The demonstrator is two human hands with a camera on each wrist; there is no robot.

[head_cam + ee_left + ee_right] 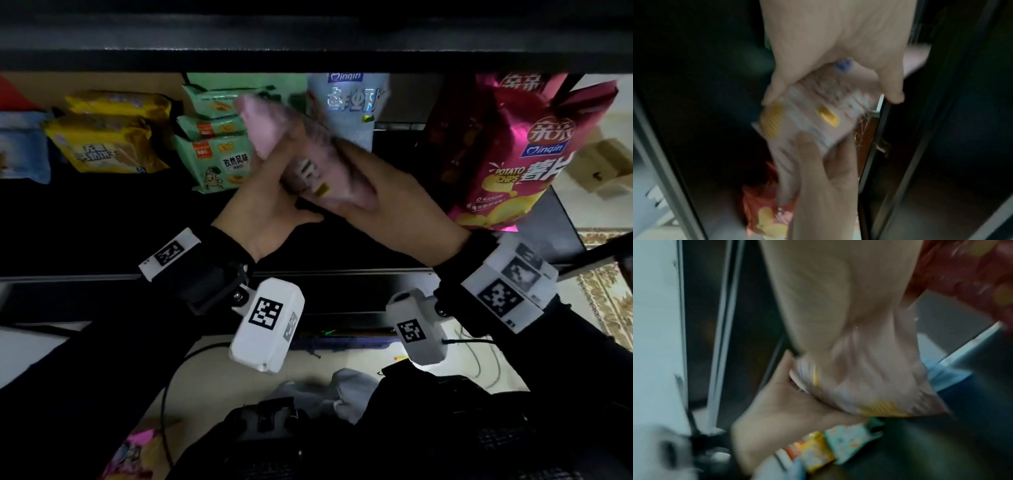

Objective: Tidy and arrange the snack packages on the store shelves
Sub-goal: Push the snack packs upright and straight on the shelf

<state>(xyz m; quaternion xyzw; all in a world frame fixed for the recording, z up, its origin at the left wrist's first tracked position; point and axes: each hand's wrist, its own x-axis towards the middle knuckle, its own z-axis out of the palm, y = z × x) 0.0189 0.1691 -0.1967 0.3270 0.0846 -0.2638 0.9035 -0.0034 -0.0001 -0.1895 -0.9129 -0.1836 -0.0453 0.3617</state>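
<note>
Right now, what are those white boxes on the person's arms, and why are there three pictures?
Those white boxes are little cameras strapped to a person's wrists. The big picture comes from a camera on the head, looking down at a dark store shelf. The other two come from the wrist cameras, looking along each hand, so they are blurry. The left hand and right hand both hold one pale pink snack bag. On the shelf lie yellow packs and green packs. A light blue bag stands behind, and a magenta potato chip bag is at the right.
</note>
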